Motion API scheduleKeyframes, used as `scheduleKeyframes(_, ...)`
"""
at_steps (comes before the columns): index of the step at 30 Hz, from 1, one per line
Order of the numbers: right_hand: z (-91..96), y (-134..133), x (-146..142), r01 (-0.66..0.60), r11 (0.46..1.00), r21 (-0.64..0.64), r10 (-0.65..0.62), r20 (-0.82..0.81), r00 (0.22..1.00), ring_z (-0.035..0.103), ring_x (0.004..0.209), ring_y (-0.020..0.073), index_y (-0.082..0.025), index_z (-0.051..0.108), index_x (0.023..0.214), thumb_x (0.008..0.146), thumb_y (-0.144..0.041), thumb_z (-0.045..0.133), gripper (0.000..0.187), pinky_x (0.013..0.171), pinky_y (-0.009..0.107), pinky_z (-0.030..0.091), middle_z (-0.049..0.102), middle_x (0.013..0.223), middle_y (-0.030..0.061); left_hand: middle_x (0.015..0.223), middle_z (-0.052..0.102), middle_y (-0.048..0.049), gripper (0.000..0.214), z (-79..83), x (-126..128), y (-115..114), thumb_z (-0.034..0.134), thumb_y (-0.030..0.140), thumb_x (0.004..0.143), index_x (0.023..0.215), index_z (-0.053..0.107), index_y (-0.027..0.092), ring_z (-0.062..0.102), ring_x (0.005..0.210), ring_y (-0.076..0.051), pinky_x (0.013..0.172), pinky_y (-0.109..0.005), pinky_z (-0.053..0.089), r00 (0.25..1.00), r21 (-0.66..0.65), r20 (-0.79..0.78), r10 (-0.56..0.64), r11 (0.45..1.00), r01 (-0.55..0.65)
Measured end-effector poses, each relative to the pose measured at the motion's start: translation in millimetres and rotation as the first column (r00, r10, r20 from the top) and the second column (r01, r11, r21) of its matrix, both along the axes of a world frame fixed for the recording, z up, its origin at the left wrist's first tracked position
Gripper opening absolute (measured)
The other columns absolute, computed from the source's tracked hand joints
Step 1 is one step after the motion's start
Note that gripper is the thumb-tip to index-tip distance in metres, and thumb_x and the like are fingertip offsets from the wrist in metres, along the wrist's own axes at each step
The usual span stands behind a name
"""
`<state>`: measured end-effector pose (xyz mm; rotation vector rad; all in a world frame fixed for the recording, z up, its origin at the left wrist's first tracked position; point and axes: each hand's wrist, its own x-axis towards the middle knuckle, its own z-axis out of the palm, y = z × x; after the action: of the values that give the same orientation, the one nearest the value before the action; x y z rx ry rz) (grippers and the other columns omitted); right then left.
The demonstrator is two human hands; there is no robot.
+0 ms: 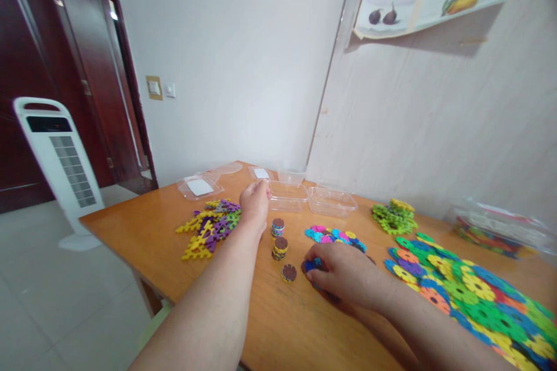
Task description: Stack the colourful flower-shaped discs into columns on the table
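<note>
Head view: one wooden table (270, 324), its far edge along the wall; stacked so far, by the look of it, three piles of brown-topped discs, namely far stack (278, 227), middle stack (279, 248) and low near stack (288, 273), in a row leading towards the near edge; lying unstacked, small pink-and-blue discs (326, 237) beyond the right hand (339, 272), large flower discs (478, 301) spread to the right, green pieces (394, 219) towards the far edge, yellow-and-purple pieces (209, 232) nearer the left corner; hands well apart; right hand curled over brown-and-blue discs (313, 265) beside the near stack, fingers touching, firmness of grip cannot be told; left hand (256, 204) curled at the left end of a clear tray (288, 200), hold on its rim cannot be told; second clear tray (333, 203) just beside; stacking judged partly done, most discs yet loose
</note>
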<state>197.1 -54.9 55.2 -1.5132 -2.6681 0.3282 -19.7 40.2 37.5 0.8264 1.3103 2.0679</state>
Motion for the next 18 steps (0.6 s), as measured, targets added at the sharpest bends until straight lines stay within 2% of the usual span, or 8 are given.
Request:
scheduleKeyframes(8, 1.6, 1.8, 3.6, -0.038, 0.997, -0.074, 0.031, -0.096, 0.995, 0.066, 0.073, 0.018, -0.026, 0.077, 0.1, 0.086, -0.038, 0.062, 0.024, 0.061, 0.026, 0.039, 0.076, 0.085, 0.003, 0.057, 0.057, 0.0013, 0.027, 0.7, 1.2, -1.8, 0.062, 0.039, 0.078, 0.062, 0.057, 0.017, 0.051, 0.054, -0.01, 0.053, -0.021, 0.036, 1.0, 0.015, 0.019, -0.007, 1.0, 0.007)
scheduleKeyframes(13, 5.9, -10.5, -8.1, -0.107, 0.994, -0.001, 0.105, -0.171, 0.98, 0.066, 0.078, 0.0172, -0.027, 0.076, 0.099, 0.088, -0.036, 0.06, 0.021, 0.064, 0.025, 0.041, 0.076, 0.088, 0.0005, 0.056, 0.056, 0.0015, 0.03, 0.3, 1.9, -1.7, 0.063, 0.041, 0.078, 0.061, 0.055, 0.017, 0.05, 0.053, -0.009, 0.053, -0.021, 0.037, 1.0, 0.026, 0.011, -0.014, 1.0, 0.014)
scheduleKeyframes(18, -6.0, -17.6, -21.7, -0.188, 0.982, 0.023, 0.188, -0.243, 0.952, 0.068, 0.086, 0.0179, -0.027, 0.075, 0.102, 0.09, -0.033, 0.059, 0.021, 0.074, 0.025, 0.045, 0.077, 0.095, 0.0015, 0.054, 0.054, 0.002, 0.03, 1.4, 2.9, -3.0, 0.061, 0.04, 0.079, 0.06, 0.055, 0.018, 0.048, 0.051, -0.009, 0.053, -0.022, 0.036, 1.0, 0.033, 0.004, -0.015, 0.999, 0.015)
